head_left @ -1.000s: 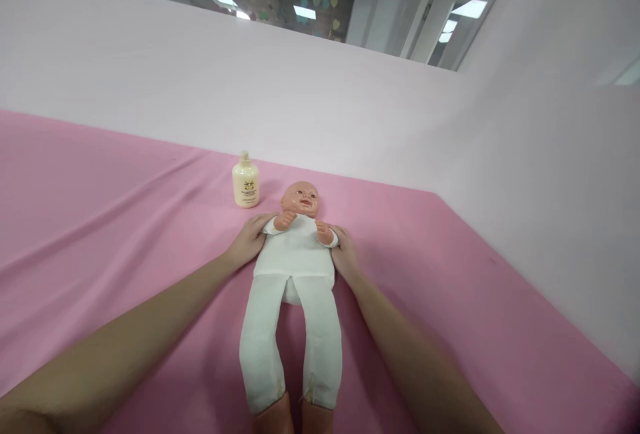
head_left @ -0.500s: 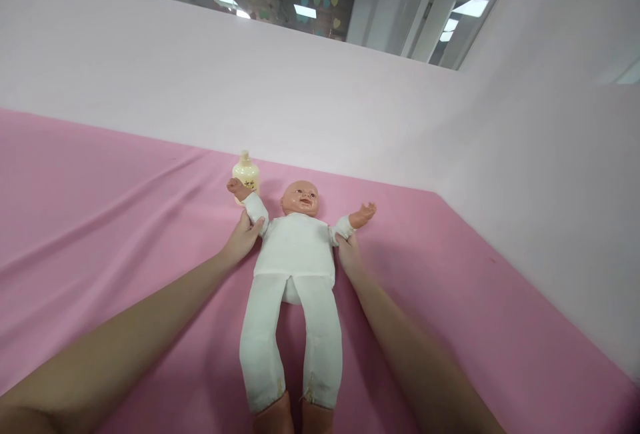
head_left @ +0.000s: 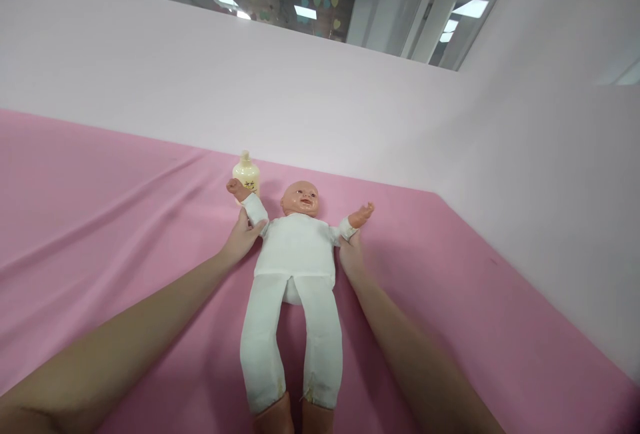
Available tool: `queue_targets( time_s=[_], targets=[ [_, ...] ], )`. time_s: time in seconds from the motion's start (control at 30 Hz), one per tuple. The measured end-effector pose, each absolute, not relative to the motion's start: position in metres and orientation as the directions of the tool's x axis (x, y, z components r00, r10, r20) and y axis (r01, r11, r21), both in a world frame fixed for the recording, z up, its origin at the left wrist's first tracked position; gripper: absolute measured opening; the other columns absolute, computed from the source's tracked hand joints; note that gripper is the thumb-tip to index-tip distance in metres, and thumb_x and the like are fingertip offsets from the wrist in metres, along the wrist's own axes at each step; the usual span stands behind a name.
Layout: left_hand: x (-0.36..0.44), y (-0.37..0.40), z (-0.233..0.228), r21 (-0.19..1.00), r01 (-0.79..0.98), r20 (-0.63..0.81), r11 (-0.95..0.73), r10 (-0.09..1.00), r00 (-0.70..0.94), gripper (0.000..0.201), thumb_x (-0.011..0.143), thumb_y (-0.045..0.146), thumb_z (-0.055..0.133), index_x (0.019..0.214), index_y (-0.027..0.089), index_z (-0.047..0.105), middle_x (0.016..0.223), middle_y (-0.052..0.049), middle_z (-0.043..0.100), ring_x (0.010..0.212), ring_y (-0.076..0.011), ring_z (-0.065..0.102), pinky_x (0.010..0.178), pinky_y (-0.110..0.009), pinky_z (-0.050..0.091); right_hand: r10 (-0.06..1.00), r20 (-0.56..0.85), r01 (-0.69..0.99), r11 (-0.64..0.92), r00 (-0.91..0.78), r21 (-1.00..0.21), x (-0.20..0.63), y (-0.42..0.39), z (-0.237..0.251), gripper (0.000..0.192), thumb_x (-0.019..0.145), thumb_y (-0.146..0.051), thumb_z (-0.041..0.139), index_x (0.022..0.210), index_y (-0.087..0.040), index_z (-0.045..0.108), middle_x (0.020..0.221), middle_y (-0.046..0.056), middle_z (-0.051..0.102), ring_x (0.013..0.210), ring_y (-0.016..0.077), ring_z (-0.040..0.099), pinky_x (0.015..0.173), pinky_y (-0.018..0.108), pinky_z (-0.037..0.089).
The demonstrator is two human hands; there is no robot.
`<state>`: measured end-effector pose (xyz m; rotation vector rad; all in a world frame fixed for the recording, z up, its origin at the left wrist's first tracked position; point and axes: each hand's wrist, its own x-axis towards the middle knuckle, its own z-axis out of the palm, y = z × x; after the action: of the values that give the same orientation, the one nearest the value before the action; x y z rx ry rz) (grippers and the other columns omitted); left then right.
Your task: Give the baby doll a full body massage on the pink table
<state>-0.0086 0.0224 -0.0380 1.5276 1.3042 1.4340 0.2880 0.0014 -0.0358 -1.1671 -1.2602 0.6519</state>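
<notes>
A baby doll (head_left: 295, 267) in white clothes lies on its back on the pink sheet (head_left: 100, 221), head away from me. My left hand (head_left: 243, 235) grips the doll's arm on the left side, which is spread outward and up. My right hand (head_left: 351, 252) grips the doll's other arm by the sleeve, spread out to the right. A cream lotion bottle (head_left: 246, 174) stands just behind the doll's raised hand on the left, partly hidden by it.
A pale pink partition wall (head_left: 320, 101) runs behind the sheet and turns along the right side (head_left: 550, 187). Above it are ceiling lights and hanging heart shapes. The sheet has soft folds on the left.
One second ago the doll's arms were folded on its chest with my hands at its sides. Both arms now lie spread outward, held by my hands; little has moved in the last half second.
</notes>
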Motion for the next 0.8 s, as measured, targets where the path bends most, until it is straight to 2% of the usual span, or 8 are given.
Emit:
queue_targets(
  time_s=[0.07, 0.13, 0.23, 0.3, 0.5, 0.67, 0.73, 0.8],
  targets=[
    [-0.006, 0.019, -0.035, 0.898, 0.292, 0.352, -0.329, 0.936, -0.028, 0.048, 0.088, 0.039, 0.058, 0.132, 0.020, 0.051, 0.121, -0.010, 0.067, 0.114, -0.0280, 0.063, 0.102, -0.046, 0.051, 0.912, 0.368, 0.216, 0.328, 0.181, -0.920, 0.285, -0.001, -0.032, 0.044, 0.080, -0.025, 0.053, 0.122, -0.020, 0.064, 0.122, 0.009, 0.069, 0.115, 0.0272, 0.063, 0.103, 0.045, 0.050],
    [-0.004, 0.017, -0.031, 0.815, 0.385, 0.433, -0.434, 0.897, 0.095, 0.042, 0.087, 0.029, 0.052, 0.127, 0.020, 0.060, 0.123, -0.010, 0.068, 0.117, -0.0282, 0.062, 0.107, -0.048, 0.047, 0.903, 0.420, 0.267, 0.384, 0.088, -0.884, 0.283, -0.004, -0.029, 0.037, 0.076, -0.021, 0.051, 0.106, -0.021, 0.073, 0.114, 0.008, 0.071, 0.110, 0.0252, 0.063, 0.104, 0.044, 0.049],
    [-0.002, 0.014, -0.027, 0.661, 0.451, 0.542, -0.600, 0.797, 0.266, 0.049, 0.083, 0.016, 0.045, 0.127, 0.021, 0.067, 0.127, -0.010, 0.068, 0.121, -0.0273, 0.059, 0.112, -0.048, 0.042, 0.877, 0.480, 0.292, 0.455, 0.016, -0.841, 0.282, -0.007, -0.025, 0.043, 0.072, -0.018, 0.048, 0.102, -0.025, 0.078, 0.116, 0.006, 0.069, 0.111, 0.0229, 0.062, 0.107, 0.043, 0.046],
    [-0.002, 0.013, -0.024, 0.629, 0.448, 0.563, -0.636, 0.769, 0.301, 0.053, 0.082, 0.013, 0.044, 0.128, 0.023, 0.067, 0.127, -0.009, 0.068, 0.121, -0.0263, 0.060, 0.113, -0.047, 0.043, 0.875, 0.484, 0.276, 0.463, 0.012, -0.842, 0.282, -0.008, -0.023, 0.045, 0.071, -0.018, 0.048, 0.103, -0.027, 0.079, 0.116, 0.006, 0.070, 0.110, 0.0224, 0.063, 0.106, 0.042, 0.047],
    [-0.001, 0.007, -0.018, 0.703, 0.453, 0.499, -0.548, 0.834, 0.235, 0.055, 0.081, 0.016, 0.045, 0.132, 0.023, 0.063, 0.132, -0.007, 0.067, 0.126, -0.0275, 0.058, 0.116, -0.048, 0.040, 0.886, 0.458, 0.280, 0.424, 0.069, -0.862, 0.280, -0.008, -0.021, 0.040, 0.072, -0.021, 0.053, 0.105, -0.024, 0.076, 0.116, 0.005, 0.072, 0.112, 0.0237, 0.063, 0.109, 0.043, 0.045],
    [-0.001, 0.007, -0.018, 0.844, 0.395, 0.355, -0.363, 0.930, 0.096, 0.054, 0.085, 0.029, 0.053, 0.138, 0.022, 0.053, 0.136, -0.008, 0.064, 0.125, -0.0299, 0.059, 0.110, -0.049, 0.045, 0.939, 0.307, 0.178, 0.280, 0.152, -0.943, 0.281, -0.007, -0.024, 0.039, 0.080, -0.032, 0.058, 0.116, -0.021, 0.066, 0.117, 0.007, 0.073, 0.109, 0.0262, 0.066, 0.102, 0.046, 0.050],
    [-0.002, 0.009, -0.021, 0.870, 0.374, 0.326, -0.322, 0.944, 0.053, 0.054, 0.086, 0.034, 0.055, 0.138, 0.020, 0.050, 0.133, -0.010, 0.064, 0.121, -0.0303, 0.061, 0.107, -0.049, 0.047, 0.945, 0.256, 0.146, 0.229, 0.205, -0.962, 0.283, -0.006, -0.026, 0.043, 0.080, -0.036, 0.059, 0.120, -0.019, 0.064, 0.118, 0.010, 0.072, 0.111, 0.0287, 0.066, 0.102, 0.049, 0.051],
    [-0.004, 0.012, -0.026, 0.888, 0.349, 0.315, -0.297, 0.949, 0.007, 0.053, 0.087, 0.037, 0.056, 0.136, 0.019, 0.047, 0.128, -0.011, 0.066, 0.118, -0.0300, 0.062, 0.104, -0.047, 0.049, 0.942, 0.244, 0.133, 0.218, 0.231, -0.967, 0.286, -0.004, -0.028, 0.055, 0.079, -0.037, 0.060, 0.132, -0.020, 0.059, 0.132, 0.012, 0.066, 0.124, 0.0299, 0.061, 0.108, 0.050, 0.049]
  ],
)
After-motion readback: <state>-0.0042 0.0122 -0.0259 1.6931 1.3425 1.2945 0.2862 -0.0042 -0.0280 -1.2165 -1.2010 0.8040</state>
